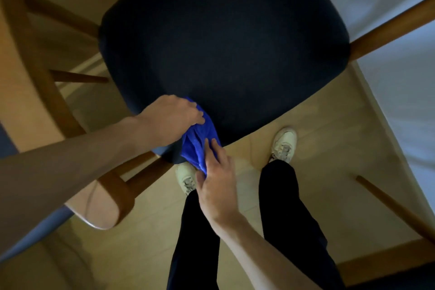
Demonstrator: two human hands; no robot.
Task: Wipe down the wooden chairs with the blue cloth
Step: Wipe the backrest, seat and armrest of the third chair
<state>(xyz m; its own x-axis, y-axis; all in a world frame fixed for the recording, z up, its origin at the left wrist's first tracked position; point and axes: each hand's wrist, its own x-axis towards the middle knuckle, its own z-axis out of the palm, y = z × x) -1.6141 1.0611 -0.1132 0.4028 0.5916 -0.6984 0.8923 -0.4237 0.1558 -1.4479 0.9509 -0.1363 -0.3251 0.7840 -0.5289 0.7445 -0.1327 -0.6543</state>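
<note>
A downward view over a person's own arms and legs is shown. Nearest, at six o'clock, black trousers (289, 214) and two pale sneakers (284, 145) are seen on a light wooden floor (329, 125). Just above them, near centre, the right hand (217, 186) is laid on the lower end of the blue cloth (199, 146), its fingers straight and slightly apart, the thumb tucked at the cloth's edge. The cloth is bunched over the near corner of the dark seat cushion (223, 42). At nine o'clock of the cloth, its upper part is gripped by the left hand (173, 117), fingers curled together over it. Farther off, the chair's curved wooden backrest (30, 77) is seen at nine o'clock, and a wooden leg (388, 28) at two o'clock.
</note>
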